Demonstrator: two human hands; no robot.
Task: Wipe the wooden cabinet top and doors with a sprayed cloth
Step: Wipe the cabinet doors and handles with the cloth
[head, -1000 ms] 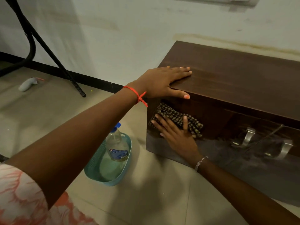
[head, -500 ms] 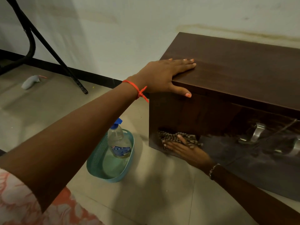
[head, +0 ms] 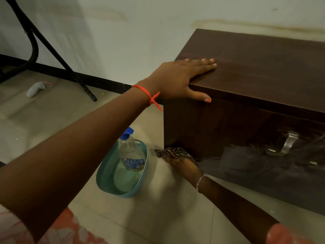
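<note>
Head view: the dark brown wooden cabinet (head: 263, 71) stands on the pale tiled floor (head: 158, 208) against the off-white wall (head: 140, 32).

1. Left hand (head: 181, 76): laid flat and wide on the cabinet top at its front left corner. The fingers are extended across the top surface; the thumb hangs over the front edge and touches the upper part of the door face. It holds nothing. A red thread band (head: 149, 95) is tied around the wrist.

2. Right hand (head: 182, 164): pressed palm-down on the dark checked cloth (head: 174, 153), fingers spread over the fabric. A thin silver bracelet (head: 199, 183) sits on the wrist.

3. Cloth position: at the bottom left corner of the cabinet front, where the door meets the floor. Part of the cloth projects past the cabinet's left edge. Whether it rests on the door, on the floor, or on both cannot be determined.

4. Door face: glossy, with a curved metal handle (head: 288, 141) toward the right.

5. Floor, left of the cabinet: a teal oval plastic basket (head: 105, 173) contains a clear spray bottle with a blue trigger head (head: 131, 152), tilted slightly. The basket is near the cloth but apart from it.

6. Far left: black metal chair legs (head: 58, 55) and a small grey object (head: 36, 88) lying on the floor.
</note>
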